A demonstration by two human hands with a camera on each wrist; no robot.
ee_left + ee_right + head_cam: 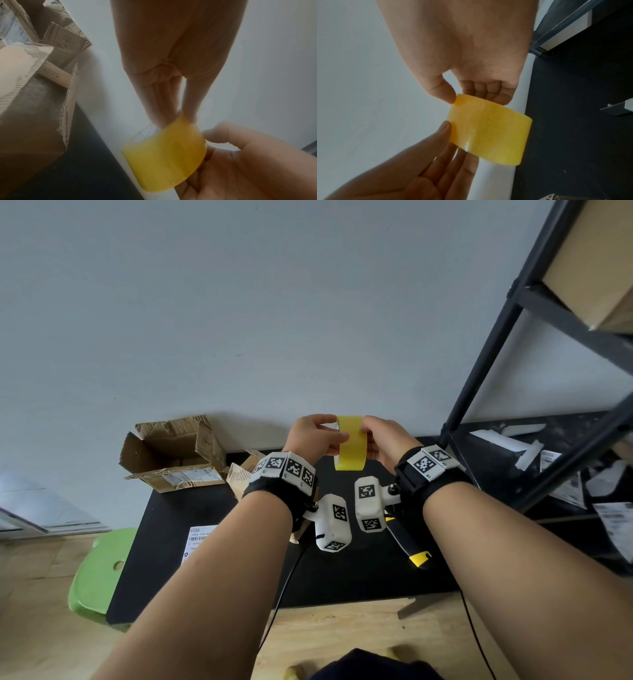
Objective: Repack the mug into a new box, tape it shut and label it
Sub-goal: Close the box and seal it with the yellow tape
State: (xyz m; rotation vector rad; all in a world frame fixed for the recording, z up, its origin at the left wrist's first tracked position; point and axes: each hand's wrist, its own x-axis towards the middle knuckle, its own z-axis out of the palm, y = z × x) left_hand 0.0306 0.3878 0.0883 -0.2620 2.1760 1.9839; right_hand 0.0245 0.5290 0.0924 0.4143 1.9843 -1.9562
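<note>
Head view: left hand (313,436) and right hand (383,440) raised together above the black table (342,583), both holding the yellow tape roll (350,442) on edge between them, close to the pale wall (274,302). Torn open cardboard box (171,453) at the table's far left corner; second open box (245,470) just beside the left wrist. Printed label (198,537) flat near the table's left edge, yellow-and-black cutter (409,546) lying under the right wrist. Green stool (99,573) left of the table, black shelf rack (534,344) to the right.

Left wrist view: thumb and fingers (161,108) pinching the roll's upper rim (white core visible inside), right palm cupped under it, brown box at left.

Right wrist view: right thumb (443,93) and curled fingers gripping the roll's top edge, left fingers touching its near side. Mug not visible in any view
</note>
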